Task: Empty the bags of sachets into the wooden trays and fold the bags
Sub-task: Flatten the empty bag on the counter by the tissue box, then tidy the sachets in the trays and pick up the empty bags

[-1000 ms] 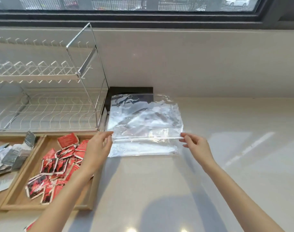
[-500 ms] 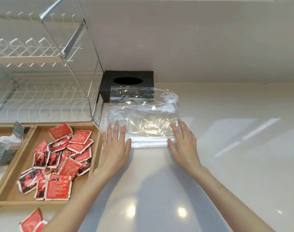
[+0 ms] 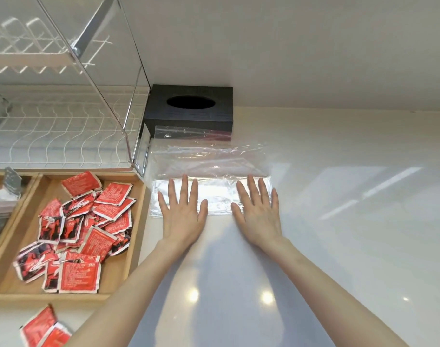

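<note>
A clear plastic bag (image 3: 213, 164) lies flat and empty on the white counter, its near part folded over into a band. My left hand (image 3: 182, 211) and my right hand (image 3: 257, 210) press flat on that folded band, fingers spread, palms down, side by side. A wooden tray (image 3: 136, 221) to the left holds several red sachets (image 3: 88, 221). A second wooden tray (image 3: 26, 191) at the far left holds grey sachets (image 3: 11, 176). Two red sachets (image 3: 42, 329) lie loose on the counter in front of the trays.
A black tissue box (image 3: 188, 108) stands against the wall just behind the bag. A white wire dish rack (image 3: 63, 121) with a metal frame fills the upper left. White counter (image 3: 351, 221) stretches to the right.
The bag was held up by its edges, then laid on the counter and folded. Both hands now press flat on the fold, a little farther forward than half a second ago.
</note>
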### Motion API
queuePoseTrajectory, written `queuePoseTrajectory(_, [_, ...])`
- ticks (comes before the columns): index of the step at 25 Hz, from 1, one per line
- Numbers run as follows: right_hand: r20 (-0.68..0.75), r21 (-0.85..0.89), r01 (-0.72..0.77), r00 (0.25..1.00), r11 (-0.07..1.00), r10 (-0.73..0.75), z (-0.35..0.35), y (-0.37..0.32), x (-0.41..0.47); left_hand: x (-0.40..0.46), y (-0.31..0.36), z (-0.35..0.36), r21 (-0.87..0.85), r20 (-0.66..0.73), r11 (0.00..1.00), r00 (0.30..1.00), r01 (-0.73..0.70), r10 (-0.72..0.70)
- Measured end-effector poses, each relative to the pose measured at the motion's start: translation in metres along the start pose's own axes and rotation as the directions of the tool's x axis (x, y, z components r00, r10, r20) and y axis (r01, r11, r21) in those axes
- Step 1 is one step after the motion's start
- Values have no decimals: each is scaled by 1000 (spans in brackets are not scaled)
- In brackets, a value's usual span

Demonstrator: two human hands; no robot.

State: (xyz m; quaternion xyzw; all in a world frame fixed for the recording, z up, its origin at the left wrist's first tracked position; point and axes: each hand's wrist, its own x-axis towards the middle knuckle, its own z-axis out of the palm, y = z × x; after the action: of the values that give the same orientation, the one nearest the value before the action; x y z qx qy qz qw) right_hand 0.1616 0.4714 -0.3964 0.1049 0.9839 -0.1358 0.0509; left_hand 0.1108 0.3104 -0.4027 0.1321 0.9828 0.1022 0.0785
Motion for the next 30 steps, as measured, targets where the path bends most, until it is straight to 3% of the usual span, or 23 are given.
queuePoseTrajectory(3, [77, -16, -10, 997, 1000, 11, -12, -3, 2, 2, 2, -11, -26, 50, 1000, 999, 18, -17])
queuePoseTrajectory(8, [-57, 20, 45, 997, 999, -44, -40, -19, -9, -2, 2, -44, -70, -65, 998, 998, -2, -3])
queuePoseTrajectory(15, [-81, -15, 136, 987, 991, -137, -72, -61, -49, -54, -25, -88, -33, -124, 999, 992, -29, 24])
queuePoseTrajectory(22, [-50, 169, 224, 974, 960, -219, -61, -125, -92, -119, -83, -104, -96, -171, 995, 985, 13, -29])
queuePoseTrajectory(30, [-155, 443, 251, 967, 861, -202, -6, -204, -155, -191, -165, -87, -350, -250, 936, 966, -22, -71])
